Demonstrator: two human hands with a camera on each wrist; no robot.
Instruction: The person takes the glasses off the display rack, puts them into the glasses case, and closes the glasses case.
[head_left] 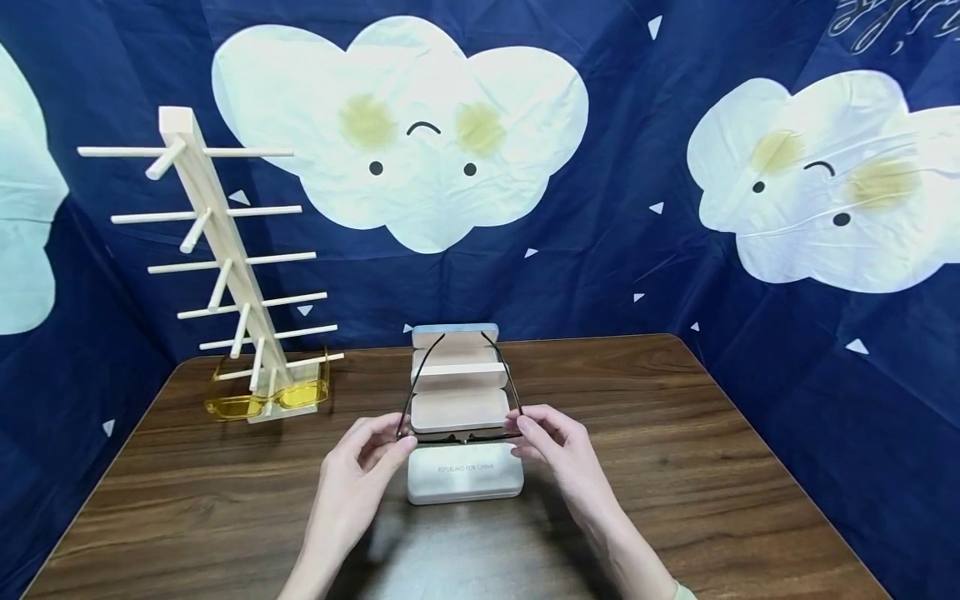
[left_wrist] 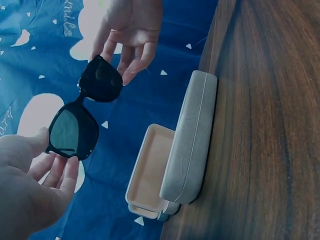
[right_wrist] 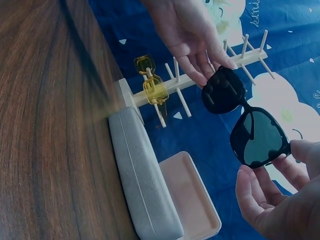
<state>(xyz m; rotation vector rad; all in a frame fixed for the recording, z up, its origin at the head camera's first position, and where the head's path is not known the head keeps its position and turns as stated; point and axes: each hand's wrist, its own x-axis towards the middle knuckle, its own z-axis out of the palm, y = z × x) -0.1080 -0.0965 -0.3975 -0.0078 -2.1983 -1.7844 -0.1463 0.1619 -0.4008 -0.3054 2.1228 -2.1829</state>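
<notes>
My two hands hold a pair of black sunglasses (left_wrist: 70, 135) above the table, temples unfolded and pointing away from me. The left hand (head_left: 360, 467) pinches the frame's left end between thumb and fingers. At the opposite end, my right hand (head_left: 562, 454) pinches it by the corner near the hinge. Dark green lenses show in the right wrist view (right_wrist: 260, 137). Below the sunglasses lies a closed grey glasses case (head_left: 465, 479) with lettering on its lid. Just behind it stands an open case (head_left: 460, 410) with a pale pink lining, partly hidden by the sunglasses.
Behind are more pale case parts (head_left: 459, 360), partly covered by the temples. On the left, a wooden peg rack (head_left: 225, 233) leans upward, with yellow glasses (head_left: 300, 395) on its lowest pegs. Blue cloth (head_left: 622, 275) with clouds hangs around the brown wooden table (head_left: 675, 467).
</notes>
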